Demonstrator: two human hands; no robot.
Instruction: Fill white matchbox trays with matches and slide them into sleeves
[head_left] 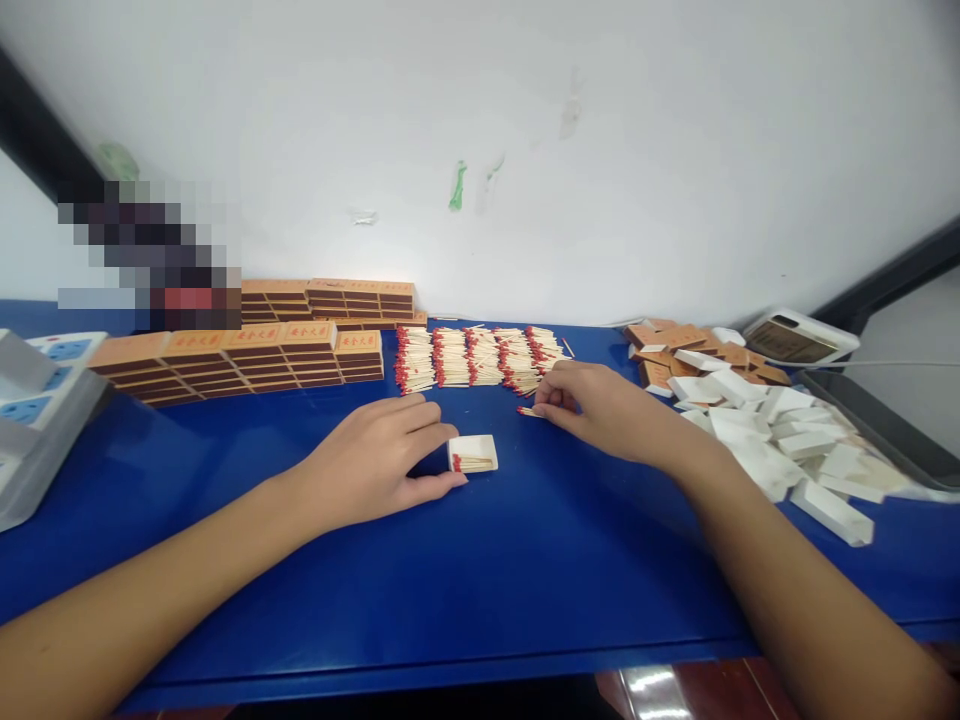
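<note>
A small white matchbox tray (484, 446) lies on the blue table, with a few red-tipped matches (474, 463) inside along its near side. My left hand (382, 455) grips the tray's left end between thumb and fingers. To the right, my right hand (574, 398) pinches some matches (529, 411), their red heads pointing left; how many is hard to make out. Just behind both hands, loose matches (480, 357) are laid out in several side-by-side piles, mostly with red heads to the left.
Stacked orange-and-brown matchboxes (277, 350) form rows at the back left. A heap of white trays (780, 425) and orange sleeves (667, 345) lies right, near a phone-like device (801, 335) and a dark flat object (885, 425). A white box (45, 410) stands far left; the wall (525, 180) closes the back.
</note>
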